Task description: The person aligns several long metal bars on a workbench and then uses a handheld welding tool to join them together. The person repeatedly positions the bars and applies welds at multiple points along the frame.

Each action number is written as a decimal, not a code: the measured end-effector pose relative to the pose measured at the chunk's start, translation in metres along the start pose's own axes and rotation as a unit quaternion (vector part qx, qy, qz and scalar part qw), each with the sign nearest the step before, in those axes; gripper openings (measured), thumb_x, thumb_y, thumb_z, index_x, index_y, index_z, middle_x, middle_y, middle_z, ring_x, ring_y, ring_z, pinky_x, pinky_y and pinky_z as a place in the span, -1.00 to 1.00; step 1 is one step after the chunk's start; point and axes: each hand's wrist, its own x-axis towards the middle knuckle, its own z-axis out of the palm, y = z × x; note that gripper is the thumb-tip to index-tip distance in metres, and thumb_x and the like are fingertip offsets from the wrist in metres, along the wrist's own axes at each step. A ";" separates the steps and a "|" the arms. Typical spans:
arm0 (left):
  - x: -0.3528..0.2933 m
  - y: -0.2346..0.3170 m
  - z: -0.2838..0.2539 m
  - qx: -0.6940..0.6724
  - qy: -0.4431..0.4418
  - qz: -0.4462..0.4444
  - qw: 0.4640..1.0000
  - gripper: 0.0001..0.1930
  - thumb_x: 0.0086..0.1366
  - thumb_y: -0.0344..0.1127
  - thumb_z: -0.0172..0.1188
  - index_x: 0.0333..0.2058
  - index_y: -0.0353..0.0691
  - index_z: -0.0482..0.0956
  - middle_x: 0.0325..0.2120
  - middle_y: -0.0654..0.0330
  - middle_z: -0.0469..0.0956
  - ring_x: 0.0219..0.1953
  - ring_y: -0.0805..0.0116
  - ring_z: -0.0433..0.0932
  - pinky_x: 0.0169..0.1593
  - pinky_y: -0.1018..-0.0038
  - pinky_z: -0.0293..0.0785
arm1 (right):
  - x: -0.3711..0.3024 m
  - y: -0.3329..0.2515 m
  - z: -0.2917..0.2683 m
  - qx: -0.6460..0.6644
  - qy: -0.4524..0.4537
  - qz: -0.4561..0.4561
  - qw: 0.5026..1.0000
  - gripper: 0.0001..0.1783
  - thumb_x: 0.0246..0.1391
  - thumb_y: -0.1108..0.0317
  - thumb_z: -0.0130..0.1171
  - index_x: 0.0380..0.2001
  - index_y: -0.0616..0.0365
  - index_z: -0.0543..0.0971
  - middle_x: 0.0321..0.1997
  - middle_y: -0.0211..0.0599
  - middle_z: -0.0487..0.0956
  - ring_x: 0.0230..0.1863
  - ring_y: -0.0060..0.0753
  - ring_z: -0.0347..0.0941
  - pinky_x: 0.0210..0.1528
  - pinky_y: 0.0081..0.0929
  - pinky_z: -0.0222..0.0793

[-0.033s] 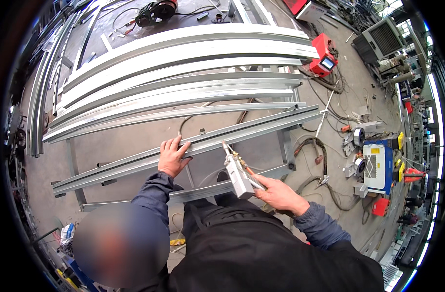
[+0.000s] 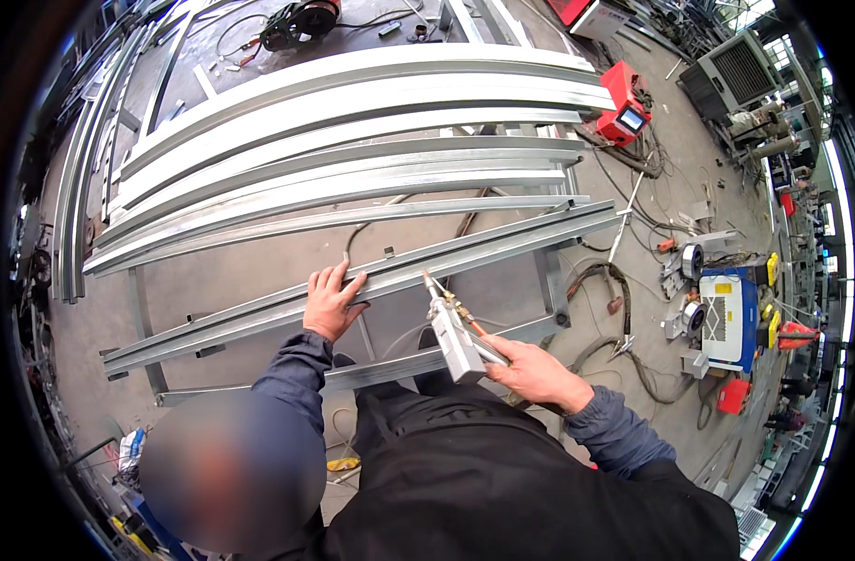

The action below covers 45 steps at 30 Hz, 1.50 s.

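A long galvanised steel channel (image 2: 502,248) slants across a metal frame in front of me, its right end farther away. My left hand (image 2: 330,301) lies on the channel left of its middle, fingers spread and thumb apart. In my right hand (image 2: 530,373) is a grey welding gun (image 2: 456,346) with a boxy body, held by its handle with the fingers wrapped round. Its narrow nozzle points away from me, and the tip appears at the channel's near side, right of my left hand. Whether the tip touches the metal I cannot tell.
More steel channels (image 2: 371,98) lie side by side beyond. A red machine with a screen (image 2: 624,107) stands at their right end. Hoses and cables (image 2: 624,290) snake over the floor at right, near a blue and white machine (image 2: 727,318). A blurred round patch covers the lower left.
The welding gun and my right hand have shifted very slightly left along the channel. My left hand has stayed in place.
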 end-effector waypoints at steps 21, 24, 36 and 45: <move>0.014 0.008 -0.005 -0.011 0.014 -0.005 1.000 -0.36 0.06 -0.09 0.62 0.18 0.18 0.72 0.24 0.04 0.50 0.28 -0.09 0.45 0.35 -0.05 0.31 | 0.065 -0.007 -0.002 -0.108 -0.065 0.011 0.992 -0.19 0.45 -0.31 0.15 0.58 -0.15 0.36 0.07 0.10 0.62 0.14 0.24 0.61 0.18 0.03 0.52; 0.012 0.007 -0.004 -0.014 0.003 -0.013 1.000 -0.37 0.08 -0.07 0.61 0.20 0.20 0.74 0.27 0.04 0.50 0.31 -0.07 0.43 0.38 -0.06 0.29 | 0.068 -0.004 0.000 -0.112 -0.064 0.009 0.992 -0.18 0.45 -0.32 0.14 0.58 -0.16 0.36 0.07 0.09 0.62 0.15 0.24 0.61 0.18 0.03 0.51; 0.014 0.010 -0.007 -0.018 0.019 -0.008 1.000 -0.35 0.03 -0.14 0.63 0.18 0.18 0.73 0.24 0.03 0.50 0.28 -0.09 0.46 0.36 -0.04 0.31 | 0.067 -0.015 -0.011 -0.113 -0.062 0.014 0.991 -0.31 0.45 -0.16 0.19 0.52 -0.24 0.40 0.00 0.05 0.61 0.08 0.23 0.61 0.12 0.01 0.51; 0.014 0.010 -0.004 -0.019 0.023 -0.004 1.000 -0.34 0.03 -0.11 0.63 0.19 0.18 0.73 0.24 0.02 0.51 0.28 -0.10 0.46 0.35 -0.04 0.32 | 0.067 -0.013 -0.012 -0.106 -0.071 0.014 0.992 -0.29 0.46 -0.17 0.17 0.54 -0.19 0.38 0.02 0.07 0.61 0.10 0.23 0.60 0.15 0.02 0.50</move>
